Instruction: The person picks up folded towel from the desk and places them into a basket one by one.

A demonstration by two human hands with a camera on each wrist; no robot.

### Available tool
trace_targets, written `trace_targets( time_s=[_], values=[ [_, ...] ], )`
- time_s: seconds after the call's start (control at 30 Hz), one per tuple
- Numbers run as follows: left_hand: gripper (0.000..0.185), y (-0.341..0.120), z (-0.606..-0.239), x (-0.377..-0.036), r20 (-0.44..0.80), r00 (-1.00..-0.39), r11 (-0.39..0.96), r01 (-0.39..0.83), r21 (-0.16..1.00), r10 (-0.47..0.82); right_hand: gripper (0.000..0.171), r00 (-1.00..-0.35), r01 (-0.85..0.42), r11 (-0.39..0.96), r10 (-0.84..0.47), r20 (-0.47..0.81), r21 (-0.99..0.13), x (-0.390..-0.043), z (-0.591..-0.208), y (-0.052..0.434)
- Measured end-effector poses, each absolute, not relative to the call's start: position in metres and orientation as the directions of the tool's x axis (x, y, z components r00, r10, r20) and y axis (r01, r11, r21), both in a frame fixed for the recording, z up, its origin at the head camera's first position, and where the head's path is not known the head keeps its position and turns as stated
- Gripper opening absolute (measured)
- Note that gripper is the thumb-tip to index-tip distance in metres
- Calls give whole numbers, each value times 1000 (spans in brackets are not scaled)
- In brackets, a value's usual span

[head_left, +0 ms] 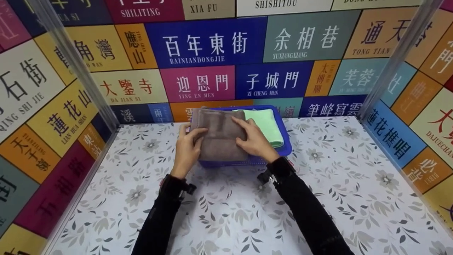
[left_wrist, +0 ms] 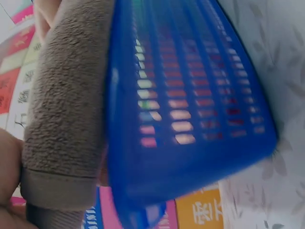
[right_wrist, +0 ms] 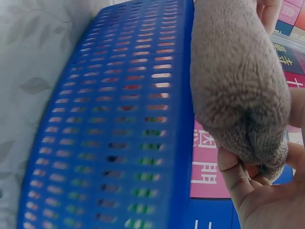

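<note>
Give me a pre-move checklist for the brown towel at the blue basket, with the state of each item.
1. Left hand on the brown towel: ok, fingers curl over its left edge.
2. Right hand on the towel: ok, it lies on top near the right edge; the right wrist view shows fingers tucked under the fold.
3. Towel folded and compact: ok, no loose corner shows.
4. Blue basket flat on the table: ok in the head view.
5. Room beside the green towel: cannot tell, the brown towel covers the basket's left part.
6. Towel resting in the basket or held above it: cannot tell.
</note>
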State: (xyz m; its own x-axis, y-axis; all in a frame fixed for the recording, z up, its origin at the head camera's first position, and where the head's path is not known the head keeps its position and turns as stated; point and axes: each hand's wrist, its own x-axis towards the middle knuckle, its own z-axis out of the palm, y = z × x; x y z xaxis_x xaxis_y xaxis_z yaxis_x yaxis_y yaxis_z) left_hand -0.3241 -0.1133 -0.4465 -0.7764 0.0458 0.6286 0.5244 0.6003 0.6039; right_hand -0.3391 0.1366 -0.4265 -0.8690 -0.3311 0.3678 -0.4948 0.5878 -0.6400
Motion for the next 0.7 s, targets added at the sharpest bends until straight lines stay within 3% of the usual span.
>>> trace_targets(
  time_s=[0.13,0.3,0.53,0.7],
  values=[
    [20,-121,-451,-340,651,-759,610,504,611,-25,67,-875,-484,591,-309,374,-645,-353,-425,124],
    [23,-127,-461,-355,638,-769,647,477,595,-20,57,-878,-473,627,-277,390,-619,-369,-437,109],
    [39,-126,-469,-364,537,-842,678,424,600,51,47,-894,-441,665,-265,361,-603,-376,-462,105],
    [40,-123,-471,-367,544,-831,804,398,441,112,47,-916,-392,700,-236,325,-597,-379,-463,104]
  ],
)
